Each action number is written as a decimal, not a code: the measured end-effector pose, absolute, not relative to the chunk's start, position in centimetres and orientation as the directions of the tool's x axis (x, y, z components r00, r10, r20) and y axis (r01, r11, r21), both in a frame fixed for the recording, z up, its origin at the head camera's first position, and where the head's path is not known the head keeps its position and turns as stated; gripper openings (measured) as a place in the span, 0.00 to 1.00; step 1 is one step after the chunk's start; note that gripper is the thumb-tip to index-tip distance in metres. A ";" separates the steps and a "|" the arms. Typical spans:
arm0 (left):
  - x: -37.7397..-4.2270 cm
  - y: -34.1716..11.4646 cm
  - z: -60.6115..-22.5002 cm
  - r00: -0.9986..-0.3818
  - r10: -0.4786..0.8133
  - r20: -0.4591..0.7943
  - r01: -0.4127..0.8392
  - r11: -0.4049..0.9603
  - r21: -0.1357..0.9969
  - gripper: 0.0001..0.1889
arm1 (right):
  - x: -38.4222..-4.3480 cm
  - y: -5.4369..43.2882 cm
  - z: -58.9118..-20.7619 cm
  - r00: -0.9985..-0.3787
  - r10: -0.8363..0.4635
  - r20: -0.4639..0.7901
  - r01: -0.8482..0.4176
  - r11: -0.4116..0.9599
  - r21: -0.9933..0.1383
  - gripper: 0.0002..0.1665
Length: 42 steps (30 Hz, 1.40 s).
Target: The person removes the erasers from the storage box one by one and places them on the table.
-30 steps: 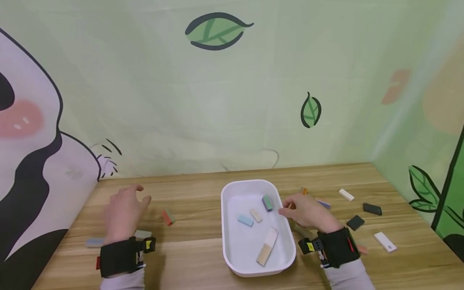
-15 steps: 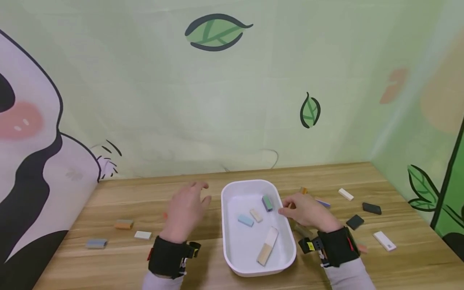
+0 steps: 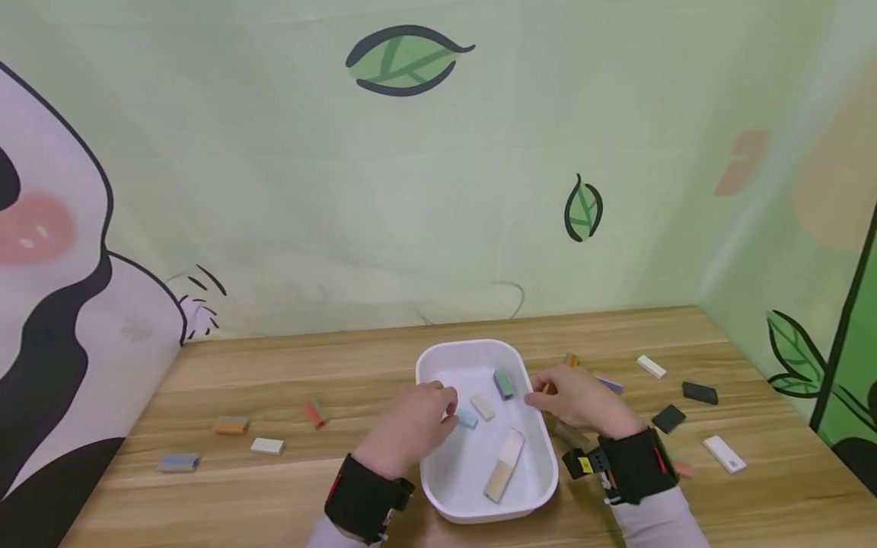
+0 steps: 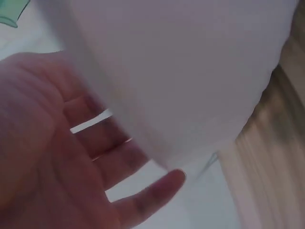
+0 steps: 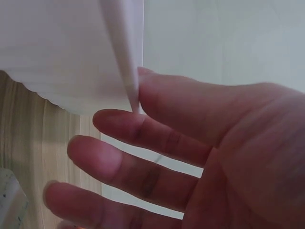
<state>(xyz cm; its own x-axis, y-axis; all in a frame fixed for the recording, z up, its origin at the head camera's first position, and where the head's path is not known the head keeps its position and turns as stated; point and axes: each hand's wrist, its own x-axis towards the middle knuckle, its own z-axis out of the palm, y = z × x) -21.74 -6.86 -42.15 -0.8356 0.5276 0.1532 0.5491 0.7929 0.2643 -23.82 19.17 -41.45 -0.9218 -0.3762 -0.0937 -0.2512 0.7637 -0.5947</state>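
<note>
A white plastic tray (image 3: 544, 487) stands on the wooden table with several small rectangular blocks inside. My right hand (image 3: 582, 397) pinches its right rim, thumb on one side and index finger on the other, as the right wrist view shows. My left hand (image 3: 413, 426) reaches over the left rim, its index finger and thumb apart near a light blue block (image 3: 467, 418). In the left wrist view the tray wall hides part of that hand's fingers. Also in the tray lie a small beige block (image 3: 483, 407), a green-and-purple block (image 3: 503, 383) and a longer white-and-tan piece (image 3: 505, 466).
Left of the tray lie a red block (image 3: 315, 413), an orange one (image 3: 231, 425), a white one (image 3: 267, 446) and a grey-blue one (image 3: 179, 462). To the right are black blocks (image 3: 700, 393) and white blocks (image 3: 724, 454). A printed cloth backdrop (image 3: 438, 190) rises behind the table.
My left hand has moved right from the table's left side to over the tray's left rim, uncovering the blocks there. My right hand has stayed on the right rim.
</note>
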 end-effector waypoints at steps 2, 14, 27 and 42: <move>-21.5 -6.6 -42.4 -0.840 0.530 0.115 0.540 0.797 0.270 0.05 | -23.8 19.2 -41.5 -0.921 -0.378 -0.092 -0.255 0.765 -0.592 0.09; -21.0 -5.6 -44.0 -0.841 0.536 0.070 0.539 0.818 0.201 0.17 | -23.9 19.0 -41.5 -0.923 -0.373 -0.096 -0.250 0.768 -0.589 0.08; -21.0 -5.0 -45.2 -0.857 0.505 0.105 0.511 0.858 0.051 0.04 | -23.8 19.0 -41.4 -0.922 -0.375 -0.095 -0.252 0.768 -0.588 0.08; -20.9 -5.3 -44.2 -0.863 0.505 -0.024 0.500 0.859 0.114 0.10 | -23.7 18.8 -41.2 -0.920 -0.377 -0.106 -0.246 0.766 -0.594 0.07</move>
<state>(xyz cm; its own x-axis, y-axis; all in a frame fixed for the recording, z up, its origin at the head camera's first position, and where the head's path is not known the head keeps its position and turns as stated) -20.87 -5.33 -44.24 -0.8626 0.5053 -0.0243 0.4998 0.8586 0.1139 -23.71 18.85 -41.20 -0.9200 -0.3773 -0.1058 -0.2458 0.7659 -0.5941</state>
